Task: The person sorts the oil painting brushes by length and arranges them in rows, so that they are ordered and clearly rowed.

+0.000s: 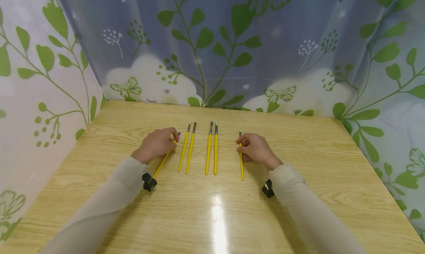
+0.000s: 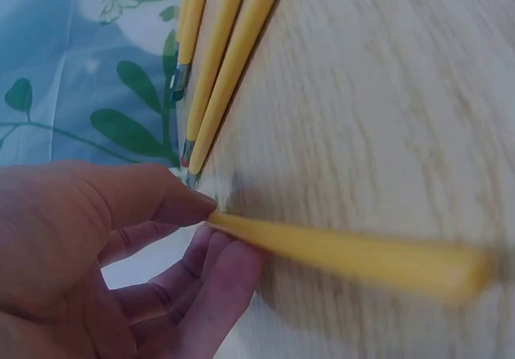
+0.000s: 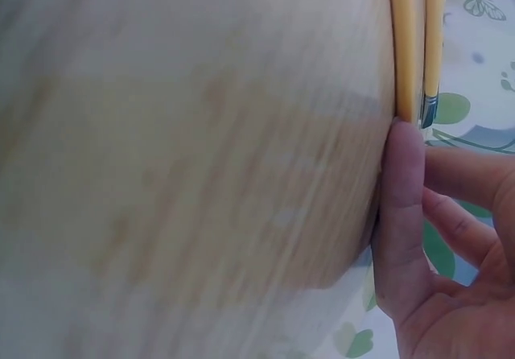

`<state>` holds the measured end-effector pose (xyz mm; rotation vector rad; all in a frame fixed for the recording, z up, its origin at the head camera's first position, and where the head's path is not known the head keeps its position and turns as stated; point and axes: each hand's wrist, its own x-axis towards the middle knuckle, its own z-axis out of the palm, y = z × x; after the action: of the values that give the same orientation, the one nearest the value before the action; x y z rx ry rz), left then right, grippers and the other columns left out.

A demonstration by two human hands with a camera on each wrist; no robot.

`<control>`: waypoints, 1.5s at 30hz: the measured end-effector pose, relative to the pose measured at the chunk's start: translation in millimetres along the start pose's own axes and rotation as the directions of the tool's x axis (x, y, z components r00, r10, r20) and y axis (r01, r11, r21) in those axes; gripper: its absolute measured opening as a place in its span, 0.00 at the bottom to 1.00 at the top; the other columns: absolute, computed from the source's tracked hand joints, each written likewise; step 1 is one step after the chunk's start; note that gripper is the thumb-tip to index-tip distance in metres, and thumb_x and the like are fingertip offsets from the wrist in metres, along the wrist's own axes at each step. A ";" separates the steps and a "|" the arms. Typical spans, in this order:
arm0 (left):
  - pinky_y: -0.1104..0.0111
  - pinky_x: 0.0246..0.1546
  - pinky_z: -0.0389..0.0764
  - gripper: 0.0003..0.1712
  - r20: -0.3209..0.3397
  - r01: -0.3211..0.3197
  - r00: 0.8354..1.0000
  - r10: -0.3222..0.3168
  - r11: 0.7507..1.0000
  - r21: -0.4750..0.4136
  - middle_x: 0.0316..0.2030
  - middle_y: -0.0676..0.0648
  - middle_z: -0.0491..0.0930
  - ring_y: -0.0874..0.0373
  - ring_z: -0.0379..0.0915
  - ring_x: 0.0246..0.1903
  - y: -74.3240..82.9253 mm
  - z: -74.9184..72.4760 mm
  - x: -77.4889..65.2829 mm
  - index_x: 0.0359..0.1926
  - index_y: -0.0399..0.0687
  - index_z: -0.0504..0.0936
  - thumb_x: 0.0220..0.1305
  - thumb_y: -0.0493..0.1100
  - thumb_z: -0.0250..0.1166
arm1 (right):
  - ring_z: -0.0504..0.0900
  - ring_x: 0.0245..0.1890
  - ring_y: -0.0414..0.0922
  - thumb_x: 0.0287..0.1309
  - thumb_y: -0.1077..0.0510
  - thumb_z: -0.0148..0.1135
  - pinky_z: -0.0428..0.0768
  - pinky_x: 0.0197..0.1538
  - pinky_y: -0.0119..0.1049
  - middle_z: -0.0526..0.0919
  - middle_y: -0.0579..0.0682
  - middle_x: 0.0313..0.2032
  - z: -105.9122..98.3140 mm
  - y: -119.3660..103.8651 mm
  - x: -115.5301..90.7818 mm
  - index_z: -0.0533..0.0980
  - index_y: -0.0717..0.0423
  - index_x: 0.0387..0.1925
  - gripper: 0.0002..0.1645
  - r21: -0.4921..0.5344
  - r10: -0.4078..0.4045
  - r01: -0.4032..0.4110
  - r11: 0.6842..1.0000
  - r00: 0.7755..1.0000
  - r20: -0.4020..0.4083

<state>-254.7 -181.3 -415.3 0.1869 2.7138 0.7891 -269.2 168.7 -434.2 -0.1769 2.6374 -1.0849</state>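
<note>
My left hand [image 1: 159, 142] pinches a yellow-handled paintbrush [image 1: 162, 165] close to its ferrule, between thumb and fingers. Its handle [image 2: 362, 258] slants back toward the wrist, blurred in the left wrist view. On the right, my other hand [image 1: 255, 148] has thumb and forefinger on the upper part of another paintbrush [image 1: 241, 169], whose handle points toward me. In the right wrist view the thumb [image 3: 402, 182] covers part of that brush's handle [image 3: 406, 53]. Between the hands lie two pairs of paintbrushes, one pair [image 1: 190, 150] nearer the left hand, the other [image 1: 216, 154] mid-table.
The brushes lie on a light wood-grain table [image 1: 186, 217], with bristles toward the far edge. Patterned cloth [image 1: 212, 44] with green leaves hangs behind the table and along both sides. A glare spot shows on the near tabletop.
</note>
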 end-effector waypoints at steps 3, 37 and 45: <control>0.67 0.21 0.71 0.12 0.010 0.012 1.000 -0.011 0.997 -0.077 0.27 0.46 0.82 0.57 0.69 0.15 -3.3 -2.0 -0.7 0.59 0.46 0.78 0.79 0.38 0.59 | 0.89 0.34 0.45 0.75 0.63 0.68 0.91 0.37 0.37 0.84 0.62 0.55 -0.5 -0.4 0.8 0.82 0.60 0.60 0.15 -0.002 0.009 -0.009 1.000 1.000 0.010; 0.57 0.36 0.93 0.18 -0.026 -0.153 0.987 0.158 0.881 -0.448 0.58 0.39 0.80 0.52 0.82 0.37 78.3 35.5 25.8 0.68 0.44 0.82 0.84 0.39 0.60 | 0.89 0.30 0.41 0.74 0.63 0.69 0.92 0.38 0.38 0.85 0.60 0.50 -7.8 4.5 3.0 0.82 0.62 0.61 0.17 0.063 -0.002 -0.001 0.998 0.999 0.050; 0.57 0.37 0.93 0.18 -0.040 -0.163 0.986 0.165 0.856 -0.490 0.55 0.40 0.81 0.54 0.82 0.32 107.9 52.3 33.0 0.67 0.42 0.82 0.83 0.38 0.60 | 0.89 0.30 0.42 0.74 0.63 0.70 0.92 0.37 0.38 0.85 0.62 0.50 -8.0 5.1 2.9 0.82 0.62 0.60 0.17 0.050 -0.012 0.010 0.999 0.999 0.042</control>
<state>-264.6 -57.6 -407.2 0.3016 2.4120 1.4967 -274.5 177.0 -433.0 -0.2022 2.5723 -1.1363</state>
